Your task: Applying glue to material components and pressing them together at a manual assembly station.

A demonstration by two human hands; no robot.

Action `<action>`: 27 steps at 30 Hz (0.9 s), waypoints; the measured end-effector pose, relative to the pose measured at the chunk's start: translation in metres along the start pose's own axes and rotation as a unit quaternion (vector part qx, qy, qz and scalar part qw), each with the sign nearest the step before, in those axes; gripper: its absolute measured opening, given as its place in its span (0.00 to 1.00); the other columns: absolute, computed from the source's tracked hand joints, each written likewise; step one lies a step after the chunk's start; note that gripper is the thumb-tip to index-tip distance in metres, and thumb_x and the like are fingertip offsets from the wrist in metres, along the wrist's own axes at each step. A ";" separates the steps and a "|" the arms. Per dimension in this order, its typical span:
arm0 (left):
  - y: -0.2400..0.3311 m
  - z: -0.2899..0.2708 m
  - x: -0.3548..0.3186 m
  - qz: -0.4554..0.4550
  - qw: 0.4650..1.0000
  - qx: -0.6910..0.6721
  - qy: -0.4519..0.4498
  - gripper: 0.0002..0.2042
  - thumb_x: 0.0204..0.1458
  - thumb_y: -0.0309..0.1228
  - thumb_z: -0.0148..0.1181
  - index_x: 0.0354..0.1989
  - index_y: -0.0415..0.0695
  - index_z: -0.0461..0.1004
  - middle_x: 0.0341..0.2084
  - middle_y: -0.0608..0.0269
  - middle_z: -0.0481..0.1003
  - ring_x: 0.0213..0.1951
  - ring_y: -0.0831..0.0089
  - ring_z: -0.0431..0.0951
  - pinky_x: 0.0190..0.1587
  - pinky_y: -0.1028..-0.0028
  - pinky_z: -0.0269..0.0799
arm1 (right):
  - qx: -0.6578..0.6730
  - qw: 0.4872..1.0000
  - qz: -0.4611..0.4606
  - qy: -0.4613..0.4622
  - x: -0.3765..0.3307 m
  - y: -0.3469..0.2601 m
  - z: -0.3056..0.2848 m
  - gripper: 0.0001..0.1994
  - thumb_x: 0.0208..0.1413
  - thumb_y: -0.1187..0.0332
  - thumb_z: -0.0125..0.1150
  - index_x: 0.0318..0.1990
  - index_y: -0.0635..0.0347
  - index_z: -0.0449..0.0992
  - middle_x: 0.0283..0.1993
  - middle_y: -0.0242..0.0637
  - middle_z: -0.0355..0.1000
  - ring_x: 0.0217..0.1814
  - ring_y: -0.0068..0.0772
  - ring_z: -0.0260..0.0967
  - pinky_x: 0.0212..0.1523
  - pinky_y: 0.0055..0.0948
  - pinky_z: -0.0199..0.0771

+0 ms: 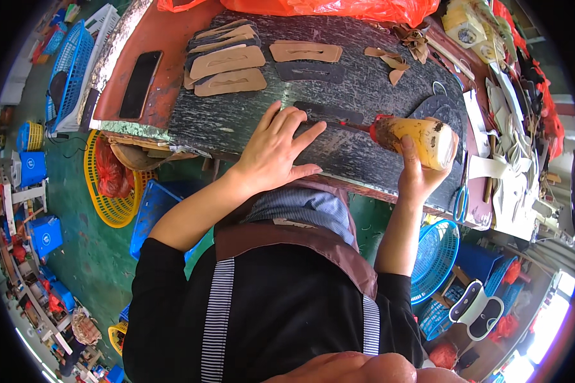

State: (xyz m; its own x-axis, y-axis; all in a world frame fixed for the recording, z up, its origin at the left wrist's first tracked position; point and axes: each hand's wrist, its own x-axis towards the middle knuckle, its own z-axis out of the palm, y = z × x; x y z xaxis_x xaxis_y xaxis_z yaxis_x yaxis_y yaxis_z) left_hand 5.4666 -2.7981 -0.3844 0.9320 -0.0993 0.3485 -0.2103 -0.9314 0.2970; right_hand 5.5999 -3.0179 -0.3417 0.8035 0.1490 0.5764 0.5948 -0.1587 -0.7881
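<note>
My right hand [421, 169] is wrapped round a yellow glue bottle [412, 137] stained with brown residue. The bottle is tipped sideways, its red cap and thin nozzle pointing left at a black slotted strip [329, 113] on the dark worktop. My left hand [273, 150] lies with fingers spread at the strip's left end; whether it presses on it I cannot tell. Beyond the strip lie another black piece [310, 72] and a tan slotted piece [305, 51]. More tan pieces [229, 62] are layered with black ones to the left.
A phone [140, 85] lies on the red board at left. Tan scraps [390, 60], blue-handled scissors [460, 203] and white cut material [508, 169] are toward the right. Red plastic [326, 6] covers the far edge. A yellow basket [116, 204] and a blue basket [436, 262] stand below.
</note>
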 end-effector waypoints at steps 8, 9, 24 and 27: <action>-0.001 0.002 0.000 0.004 1.000 0.018 -0.003 0.34 0.48 0.50 0.64 0.63 0.50 0.67 0.49 0.53 0.64 0.56 0.57 0.64 0.69 0.51 0.48 | 0.016 1.000 0.014 0.012 0.001 0.006 -0.009 0.24 0.44 0.71 0.72 0.51 0.64 0.71 0.47 0.43 0.72 0.43 0.36 0.72 0.47 0.29 0.74; -0.001 0.002 0.000 0.003 1.000 0.019 -0.003 0.34 0.48 0.50 0.63 0.63 0.50 0.68 0.49 0.53 0.64 0.56 0.57 0.64 0.69 0.51 0.48 | 0.020 0.999 0.023 0.016 0.002 0.006 -0.010 0.26 0.43 0.72 0.72 0.51 0.64 0.70 0.47 0.42 0.73 0.43 0.36 0.72 0.47 0.30 0.74; -0.004 0.004 -0.002 0.012 0.999 -0.014 0.031 0.31 0.48 0.46 0.65 0.61 0.49 0.69 0.48 0.53 0.65 0.55 0.56 0.66 0.68 0.51 0.53 | 0.061 0.997 0.038 0.010 0.000 0.006 0.003 0.27 0.43 0.71 0.73 0.51 0.64 0.69 0.47 0.43 0.72 0.44 0.36 0.72 0.47 0.31 0.75; -0.005 0.004 -0.002 0.012 0.999 -0.027 0.042 0.31 0.47 0.45 0.66 0.60 0.48 0.70 0.48 0.53 0.66 0.55 0.56 0.66 0.67 0.51 0.54 | 0.090 0.994 0.052 0.020 -0.002 0.002 0.022 0.29 0.39 0.70 0.75 0.51 0.63 0.69 0.47 0.42 0.72 0.44 0.36 0.72 0.46 0.31 0.74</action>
State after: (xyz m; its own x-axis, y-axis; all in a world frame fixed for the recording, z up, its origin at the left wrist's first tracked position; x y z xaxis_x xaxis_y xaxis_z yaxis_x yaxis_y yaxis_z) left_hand 5.4667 -2.7946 -0.3897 0.8990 -0.0902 0.4286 -0.2504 -0.9087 0.3341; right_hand 5.5987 -2.9969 -0.3487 0.8631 0.1015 0.4948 0.4967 0.0070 -0.8679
